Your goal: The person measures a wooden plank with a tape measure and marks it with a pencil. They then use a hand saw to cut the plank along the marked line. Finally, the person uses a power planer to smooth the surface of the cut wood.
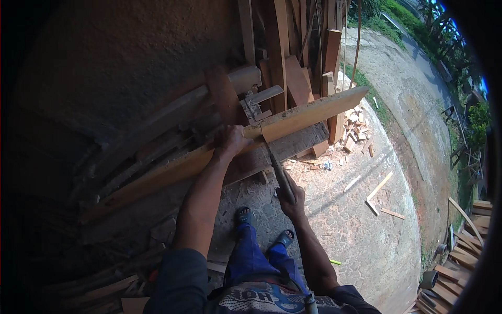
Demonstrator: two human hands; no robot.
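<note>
A long yellowish wooden plank [314, 111] lies slantwise across a rough, dark wooden bench [300, 142], its right end sticking out past the bench. My left hand [230, 141] grips the plank near its middle, fingers over the top edge. In my right hand [291, 202] is the handle of a handsaw, held below the plank. The saw's narrow blade [280, 168] runs up to the plank and meets it just right of my left hand. How deep the blade sits in the wood I cannot tell.
Boards [280, 47] lean upright against the wall behind the bench. Offcuts [355, 128] and sawdust litter the concrete floor on the right. An L-shaped wooden piece [377, 194] lies farther right. Stacked planks [452, 272] stand at lower right; more timber lies in shadow at lower left.
</note>
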